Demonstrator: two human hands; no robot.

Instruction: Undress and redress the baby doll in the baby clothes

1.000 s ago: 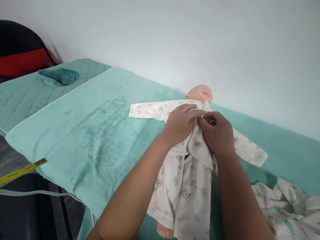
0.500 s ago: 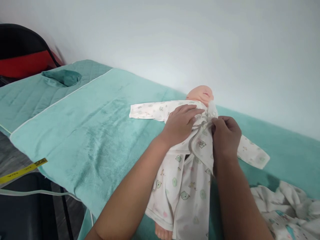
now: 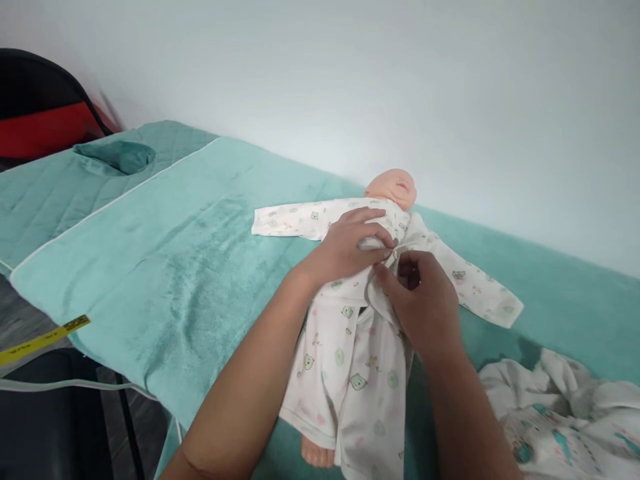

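Observation:
A baby doll (image 3: 393,189) lies on its back in white clothes printed with small animals. Its long-sleeved baby shirt (image 3: 345,287) overlaps at the chest, and below it are matching trousers (image 3: 360,387). My left hand (image 3: 357,243) rests on the chest, thumb and forefinger pinched at the shirt's front edge, where a thin white strip shows. Right beside them, my right hand (image 3: 425,297) has its fingers curled and thumb pressed on the front flap of the shirt. The fingers partly hide what exactly is pinched. A bare foot (image 3: 317,453) sticks out of one trouser leg.
A green padded bed (image 3: 165,267) carries the doll, against a white wall (image 3: 350,87). Crumpled white printed cloth (image 3: 560,413) lies at the lower right. A face hole (image 3: 117,157) is at the far left end, near a black and red chair (image 3: 45,113).
My right hand has moved left across the chest, close to my left fingertips, and the shirt's flap has come with it. My left thumb and forefinger have closed at the shirt's edge.

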